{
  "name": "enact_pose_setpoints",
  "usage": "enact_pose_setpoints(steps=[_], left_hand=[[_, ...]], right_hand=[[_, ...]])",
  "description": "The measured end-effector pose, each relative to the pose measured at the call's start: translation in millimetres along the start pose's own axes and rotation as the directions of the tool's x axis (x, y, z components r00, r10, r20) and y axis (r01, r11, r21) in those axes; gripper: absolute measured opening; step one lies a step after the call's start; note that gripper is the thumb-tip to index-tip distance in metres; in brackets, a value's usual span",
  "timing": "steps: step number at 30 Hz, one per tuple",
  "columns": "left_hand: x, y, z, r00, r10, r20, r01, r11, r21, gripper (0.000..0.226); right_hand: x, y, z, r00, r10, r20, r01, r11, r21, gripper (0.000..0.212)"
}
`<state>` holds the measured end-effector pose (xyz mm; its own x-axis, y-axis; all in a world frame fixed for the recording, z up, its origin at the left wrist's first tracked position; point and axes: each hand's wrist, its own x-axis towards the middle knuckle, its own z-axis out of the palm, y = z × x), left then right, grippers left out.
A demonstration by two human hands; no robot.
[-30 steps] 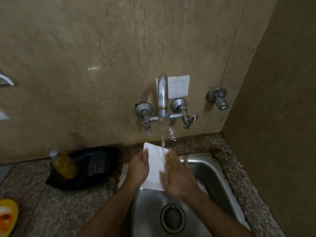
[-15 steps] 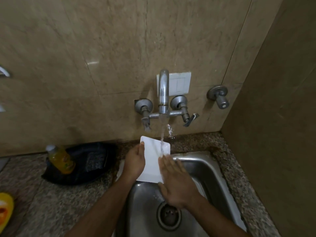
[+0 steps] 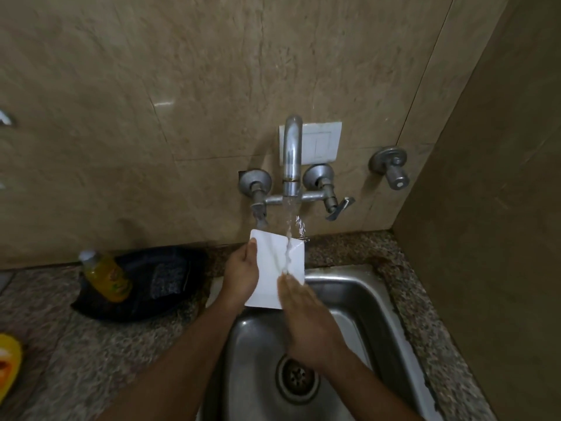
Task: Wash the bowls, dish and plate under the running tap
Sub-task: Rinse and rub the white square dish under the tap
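The white rectangular dish (image 3: 270,262) is gripped at its left edge by the left hand (image 3: 241,273), over the sink's (image 3: 358,287) back rim; flat right-hand (image 3: 306,320) fingers are pressed against its right side beneath the tap (image 3: 292,156) stream.

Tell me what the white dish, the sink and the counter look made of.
White dish: likely glazed ceramic or melamine; smooth, opaque, glossy when wet.
Sink: stainless steel by its look; grey brushed metal with soft reflections.
Counter: speckled brown and grey stone, probably polished granite.
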<state>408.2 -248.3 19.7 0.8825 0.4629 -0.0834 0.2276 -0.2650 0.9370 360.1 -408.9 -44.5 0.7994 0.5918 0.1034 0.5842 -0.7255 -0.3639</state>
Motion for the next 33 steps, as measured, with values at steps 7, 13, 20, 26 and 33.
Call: enact_pose_setpoints(steps=[7, 13, 20, 26, 33], left_hand=[[0, -4, 11, 1.000, -0.015, 0.017, 0.016, 1.000, -0.015, 0.041], [2, -3, 21, 0.997, -0.063, 0.036, 0.065, 0.995, -0.070, 0.036], [1, 5, 28, 0.995, -0.071, 0.064, 0.076, 0.994, -0.077, 0.039], [4, 13, 34, 0.979, -0.172, 0.110, 0.186, 0.973, -0.133, 0.041], [3, 10, 39, 0.936, -0.266, 0.229, 0.317, 0.922, -0.223, 0.040]], right_hand=[[-5, 7, -1, 1.000, -0.003, 0.011, 0.004, 0.999, -0.036, 0.095], [-16, -1, -3, 0.998, -0.040, 0.040, 0.041, 0.999, -0.026, 0.097], [-21, 8, -4, 0.998, 0.026, 0.051, -0.026, 1.000, -0.013, 0.096], [-8, 4, -13, 0.997, 0.081, 0.018, -0.080, 0.996, -0.048, 0.102], [4, -1, -16, 0.998, 0.058, -0.032, -0.060, 0.994, -0.095, 0.102]])
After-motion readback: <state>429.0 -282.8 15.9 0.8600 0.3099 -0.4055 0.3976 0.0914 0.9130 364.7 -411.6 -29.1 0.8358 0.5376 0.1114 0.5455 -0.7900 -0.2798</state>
